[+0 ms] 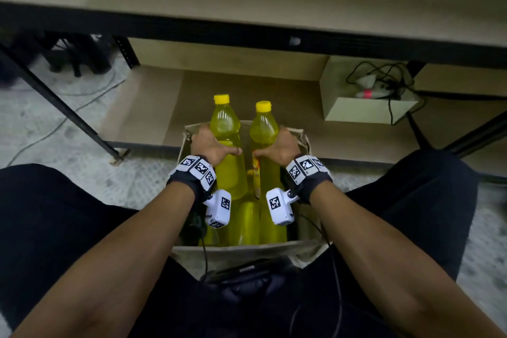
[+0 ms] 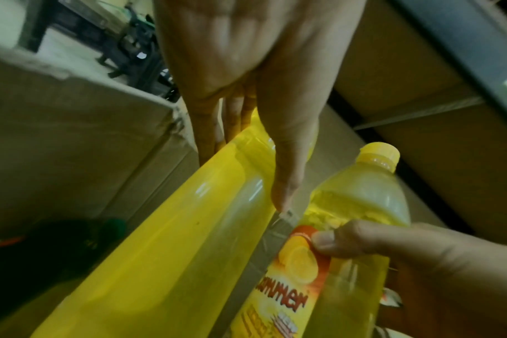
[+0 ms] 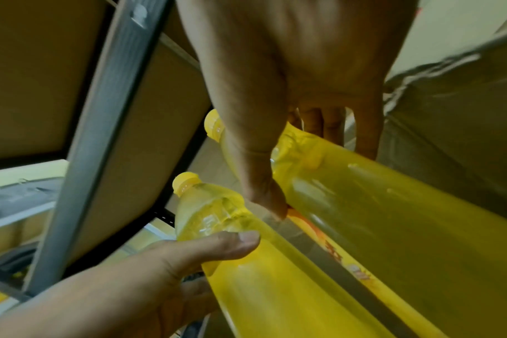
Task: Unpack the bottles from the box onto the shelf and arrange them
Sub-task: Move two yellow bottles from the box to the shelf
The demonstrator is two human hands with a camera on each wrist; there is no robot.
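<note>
From the head view, the left hand (image 1: 212, 145) and right hand (image 1: 277, 147) each grasped a yellow bottle, the left bottle (image 1: 225, 129) and the right bottle (image 1: 264, 129), both risen partly out of the box (image 1: 247, 250), where more bottles (image 1: 247, 221) remained, while the shelf (image 1: 153, 107) beyond held none in sight. The left wrist view showed fingers (image 2: 232, 119) and thumb wrapped round the left bottle's body. The right wrist view showed the same clasp on the other, so the unpacking looked barely begun.
</note>
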